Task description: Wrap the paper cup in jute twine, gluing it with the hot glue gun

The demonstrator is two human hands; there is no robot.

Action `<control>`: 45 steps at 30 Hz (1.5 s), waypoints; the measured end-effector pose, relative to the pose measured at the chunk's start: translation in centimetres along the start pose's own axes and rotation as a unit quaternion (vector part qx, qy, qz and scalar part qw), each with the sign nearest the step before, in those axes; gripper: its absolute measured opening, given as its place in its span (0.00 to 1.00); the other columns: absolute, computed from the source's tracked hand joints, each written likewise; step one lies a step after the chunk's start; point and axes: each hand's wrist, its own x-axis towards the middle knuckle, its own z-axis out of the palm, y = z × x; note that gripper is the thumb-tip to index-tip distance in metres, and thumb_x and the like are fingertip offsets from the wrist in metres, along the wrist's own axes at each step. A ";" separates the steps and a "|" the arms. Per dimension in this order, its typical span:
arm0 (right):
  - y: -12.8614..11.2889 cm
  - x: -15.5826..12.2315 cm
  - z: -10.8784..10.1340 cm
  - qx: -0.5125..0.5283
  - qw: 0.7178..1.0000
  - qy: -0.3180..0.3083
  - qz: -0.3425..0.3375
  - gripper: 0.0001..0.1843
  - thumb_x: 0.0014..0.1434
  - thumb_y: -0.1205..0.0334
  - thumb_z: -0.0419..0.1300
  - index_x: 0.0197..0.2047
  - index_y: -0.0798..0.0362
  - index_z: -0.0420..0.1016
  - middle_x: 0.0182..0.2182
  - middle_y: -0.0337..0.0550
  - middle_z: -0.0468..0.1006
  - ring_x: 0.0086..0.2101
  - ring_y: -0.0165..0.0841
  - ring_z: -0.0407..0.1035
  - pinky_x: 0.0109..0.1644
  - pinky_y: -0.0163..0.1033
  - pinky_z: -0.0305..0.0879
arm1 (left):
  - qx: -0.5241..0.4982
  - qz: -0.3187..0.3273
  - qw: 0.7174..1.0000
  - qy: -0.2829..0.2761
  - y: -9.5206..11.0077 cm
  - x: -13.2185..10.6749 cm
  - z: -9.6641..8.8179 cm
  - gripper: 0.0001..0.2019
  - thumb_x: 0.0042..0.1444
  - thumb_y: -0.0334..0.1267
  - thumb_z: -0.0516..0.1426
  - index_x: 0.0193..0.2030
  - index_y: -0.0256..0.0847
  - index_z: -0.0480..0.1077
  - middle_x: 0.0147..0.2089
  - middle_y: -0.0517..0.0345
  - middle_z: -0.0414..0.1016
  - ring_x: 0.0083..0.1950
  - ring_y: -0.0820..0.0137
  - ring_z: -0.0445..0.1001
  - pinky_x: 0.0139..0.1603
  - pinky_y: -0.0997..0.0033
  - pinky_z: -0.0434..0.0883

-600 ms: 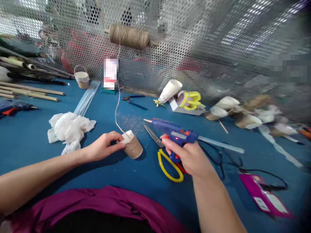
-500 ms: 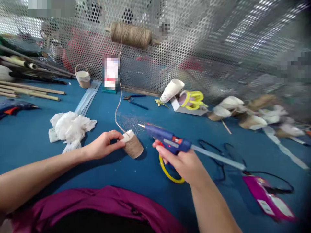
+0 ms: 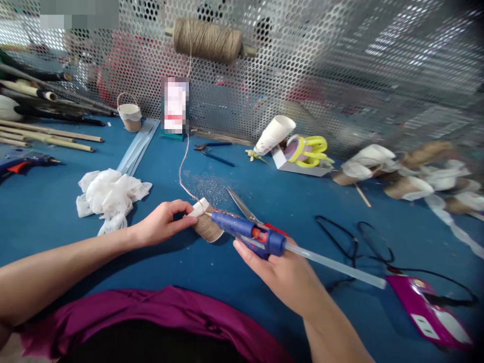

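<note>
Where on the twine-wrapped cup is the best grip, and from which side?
Take the twine-wrapped cup by its bare white end, from the left, as the left hand does. It lies on its side with that end pointing left, while the glue gun in the right hand points its nozzle in from the right, so fingers should be clear of it.

Craft workshop: twine spool (image 3: 207, 40) on perforated metal panel (image 3: 340, 75).

The left hand (image 3: 163, 224) is pinching a twine-wrapped cup (image 3: 207, 225) lying on the blue surface (image 3: 56, 212); the right hand (image 3: 282, 269) is gripping a blue glue gun (image 3: 247, 233), its nozzle touching the cup's rim; scissors (image 3: 242, 205) are lying just behind; twine (image 3: 184, 161) is running up to a spool (image 3: 207, 40).
</note>
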 end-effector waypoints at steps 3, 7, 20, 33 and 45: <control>-0.2 0.1 0.0 -0.026 0.999 0.001 -0.034 0.08 0.56 0.58 0.55 0.31 0.52 0.72 0.27 0.42 0.78 0.30 0.34 0.73 0.39 0.38 0.71 | 0.006 -0.003 1.000 0.000 0.1 0.0 0.0 0.12 0.55 0.42 0.51 0.32 0.35 0.68 0.32 0.57 0.71 0.34 0.72 0.67 0.37 0.72 0.65; -0.4 0.1 0.0 -0.040 0.998 0.007 -0.052 0.08 0.56 0.59 0.55 0.32 0.53 0.72 0.28 0.42 0.78 0.30 0.34 0.73 0.38 0.38 0.70 | 0.016 -0.002 1.000 0.000 0.1 0.0 0.1 0.12 0.55 0.42 0.51 0.33 0.35 0.68 0.32 0.57 0.71 0.34 0.72 0.67 0.37 0.72 0.65; -0.3 0.1 0.0 -0.026 0.999 0.008 -0.039 0.08 0.56 0.59 0.56 0.30 0.53 0.72 0.26 0.42 0.77 0.28 0.33 0.73 0.35 0.38 0.70 | 0.012 0.013 1.000 -0.004 -0.1 0.0 -0.1 0.11 0.56 0.41 0.51 0.35 0.35 0.69 0.34 0.54 0.72 0.36 0.71 0.69 0.39 0.70 0.66; -0.5 -0.1 0.1 -0.066 0.996 0.008 -0.054 0.08 0.56 0.59 0.55 0.31 0.53 0.72 0.28 0.44 0.78 0.31 0.37 0.74 0.39 0.42 0.71 | 0.015 0.013 1.000 -0.009 0.1 -0.1 -0.1 0.12 0.56 0.41 0.51 0.35 0.34 0.69 0.35 0.53 0.72 0.37 0.70 0.69 0.40 0.69 0.67; -0.5 -0.1 0.1 -0.070 0.996 0.006 -0.046 0.09 0.56 0.58 0.55 0.30 0.53 0.73 0.26 0.43 0.78 0.28 0.36 0.74 0.36 0.41 0.71 | 0.018 0.021 1.000 -0.011 0.2 -0.1 -0.1 0.11 0.56 0.40 0.51 0.36 0.34 0.69 0.35 0.53 0.72 0.38 0.70 0.69 0.41 0.70 0.66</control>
